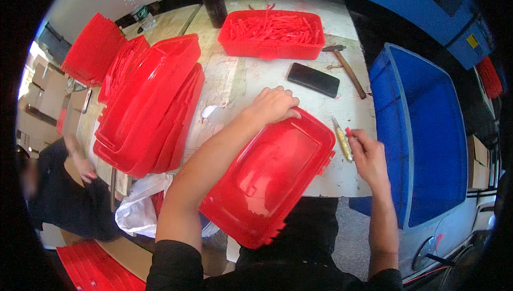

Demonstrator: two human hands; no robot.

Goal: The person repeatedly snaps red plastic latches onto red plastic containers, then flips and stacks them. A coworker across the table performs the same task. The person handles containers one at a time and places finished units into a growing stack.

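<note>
A red plastic box lid (267, 171) with a raised panel lies tilted over the table's near edge, close to my body. My left hand (275, 104) is closed on its far edge, the forearm crossing above its left side. To the right of the lid, my right hand (368, 154) pinches a small red plastic piece (348, 130) between thumb and fingers. Just beside those fingertips a slim yellowish hand tool (342, 140) with a pointed metal tip lies on the table. Small tabs stick out along the lid's right and near edges.
At the left stand stacked red lids (147, 109). A red bin of red strips (270, 34), black bottle (212, 3), phone (313, 80) and hammer (350, 72) occupy the table. A blue crate (411, 130) stands right; a person in dark clothes (69, 189) is at left.
</note>
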